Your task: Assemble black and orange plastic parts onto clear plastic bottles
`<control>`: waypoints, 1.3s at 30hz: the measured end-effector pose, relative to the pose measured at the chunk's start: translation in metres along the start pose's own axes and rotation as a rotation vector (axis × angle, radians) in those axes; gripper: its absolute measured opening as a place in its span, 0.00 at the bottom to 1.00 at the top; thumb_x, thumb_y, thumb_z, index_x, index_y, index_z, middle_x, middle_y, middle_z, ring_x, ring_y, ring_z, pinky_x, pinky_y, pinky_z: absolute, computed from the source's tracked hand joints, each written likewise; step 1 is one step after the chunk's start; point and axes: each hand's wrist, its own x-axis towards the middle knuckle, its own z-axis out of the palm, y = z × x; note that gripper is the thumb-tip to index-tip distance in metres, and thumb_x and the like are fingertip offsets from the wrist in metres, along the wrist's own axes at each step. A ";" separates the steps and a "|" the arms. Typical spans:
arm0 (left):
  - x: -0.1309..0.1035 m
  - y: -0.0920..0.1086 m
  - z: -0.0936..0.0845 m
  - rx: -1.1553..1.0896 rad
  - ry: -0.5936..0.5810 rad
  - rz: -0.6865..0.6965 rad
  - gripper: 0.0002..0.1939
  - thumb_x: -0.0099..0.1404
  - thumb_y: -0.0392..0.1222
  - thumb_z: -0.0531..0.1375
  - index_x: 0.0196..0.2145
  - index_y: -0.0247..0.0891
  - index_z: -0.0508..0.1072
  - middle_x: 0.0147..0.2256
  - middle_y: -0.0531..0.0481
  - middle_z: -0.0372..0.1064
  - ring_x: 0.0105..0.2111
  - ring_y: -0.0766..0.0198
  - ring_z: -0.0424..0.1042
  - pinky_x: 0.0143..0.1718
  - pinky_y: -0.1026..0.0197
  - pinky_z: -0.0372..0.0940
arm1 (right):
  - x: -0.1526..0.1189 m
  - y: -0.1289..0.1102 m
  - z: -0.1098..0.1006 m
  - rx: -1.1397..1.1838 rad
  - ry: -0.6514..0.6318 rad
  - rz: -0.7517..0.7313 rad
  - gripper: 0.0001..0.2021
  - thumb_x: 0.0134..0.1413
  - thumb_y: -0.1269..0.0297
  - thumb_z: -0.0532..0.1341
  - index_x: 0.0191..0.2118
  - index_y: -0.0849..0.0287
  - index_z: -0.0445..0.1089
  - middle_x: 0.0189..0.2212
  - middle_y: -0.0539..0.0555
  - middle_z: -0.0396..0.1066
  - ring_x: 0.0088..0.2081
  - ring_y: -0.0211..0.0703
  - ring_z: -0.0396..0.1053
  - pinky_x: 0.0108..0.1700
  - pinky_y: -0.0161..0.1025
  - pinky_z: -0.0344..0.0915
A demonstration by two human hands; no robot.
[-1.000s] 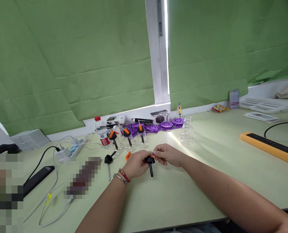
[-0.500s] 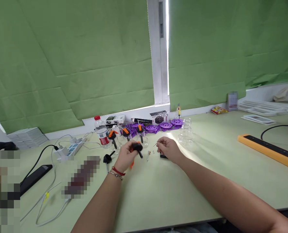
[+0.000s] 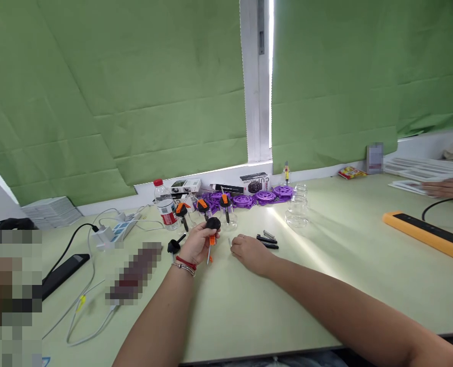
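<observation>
My way is open over the bare worktop (image 3: 249, 316) at lower centre; at centre, glass jars (image 3: 229, 220) and a bottle (image 3: 166, 206) block the back, springs (image 3: 269, 235) the right.

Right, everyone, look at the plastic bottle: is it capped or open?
Capped: the red cap sits on the neck of the bottle.

We mark the near table (image 3: 226, 316) smooth with a soft sheen. Far green covering (image 3: 165, 66): matt, creased; we can't tell paper from cloth. Centre, we log black cap (image 3: 213, 223) and orange piece (image 3: 212, 240) as plastic, thin rod (image 3: 209, 254) and coiled spring (image 3: 269, 235) as shiny metal. Far purple discs (image 3: 265, 197) look like plastic, stacked vessels (image 3: 297, 210) clear and glossy. We tag right power strip (image 3: 425, 236) smooth plastic.
</observation>
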 end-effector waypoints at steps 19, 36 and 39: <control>-0.015 -0.008 0.023 0.505 -0.346 0.159 0.21 0.47 0.41 0.67 0.40 0.35 0.72 0.33 0.49 0.70 0.32 0.64 0.69 0.35 0.61 0.65 | -0.009 0.013 -0.034 1.365 0.328 0.569 0.17 0.45 0.53 0.64 0.34 0.60 0.64 0.20 0.49 0.68 0.20 0.33 0.64 0.20 0.31 0.60; 0.007 -0.003 -0.039 1.590 0.350 -0.140 0.06 0.55 0.36 0.56 0.31 0.35 0.72 0.38 0.32 0.72 0.37 0.47 0.72 0.31 0.56 0.61 | -0.014 0.025 -0.037 1.275 0.414 0.631 0.18 0.47 0.50 0.61 0.37 0.59 0.64 0.19 0.48 0.67 0.19 0.32 0.61 0.23 0.32 0.59; 0.007 -0.004 -0.037 1.610 0.334 -0.143 0.06 0.57 0.36 0.55 0.31 0.34 0.72 0.38 0.33 0.72 0.37 0.47 0.72 0.31 0.56 0.61 | -0.015 0.024 -0.037 1.269 0.396 0.630 0.18 0.47 0.49 0.61 0.37 0.59 0.64 0.19 0.47 0.66 0.19 0.33 0.61 0.24 0.33 0.60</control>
